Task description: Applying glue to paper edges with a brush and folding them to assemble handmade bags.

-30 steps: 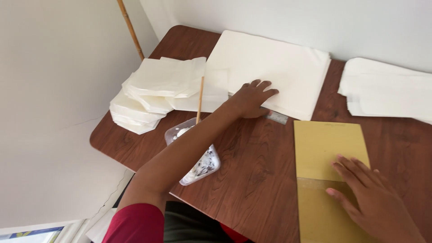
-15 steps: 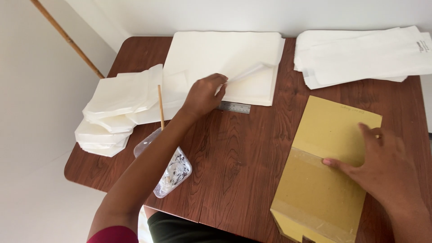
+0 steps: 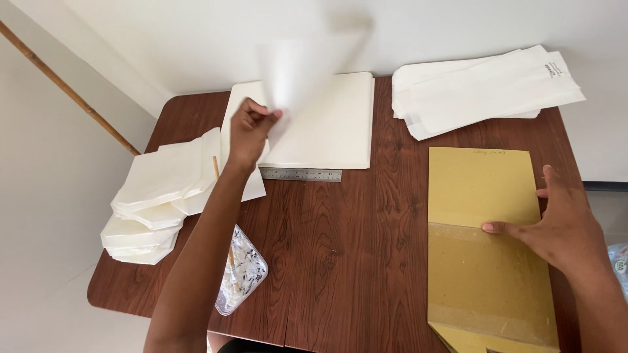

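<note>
My left hand (image 3: 250,129) pinches a single white paper sheet (image 3: 301,72) by its lower corner and holds it up, blurred, above the stack of white sheets (image 3: 330,127) at the back middle of the brown wooden table (image 3: 340,248). My right hand (image 3: 556,225) rests flat, fingers apart, on the right edge of a yellow-brown cardboard piece (image 3: 484,242) lying at the table's right side. A steel ruler (image 3: 301,174) lies just in front of the sheet stack, right of my left wrist.
Folded white paper bags (image 3: 154,196) are piled at the left edge. A flat pile of long white bags (image 3: 484,88) sits at the back right. A clear plastic tub (image 3: 242,274) with a wooden stick lies near the front left. A bamboo pole (image 3: 65,88) leans on the wall.
My left hand has lifted one sheet off the stack, from flat on the pile to raised in the air. The right hand stays on the cardboard.
</note>
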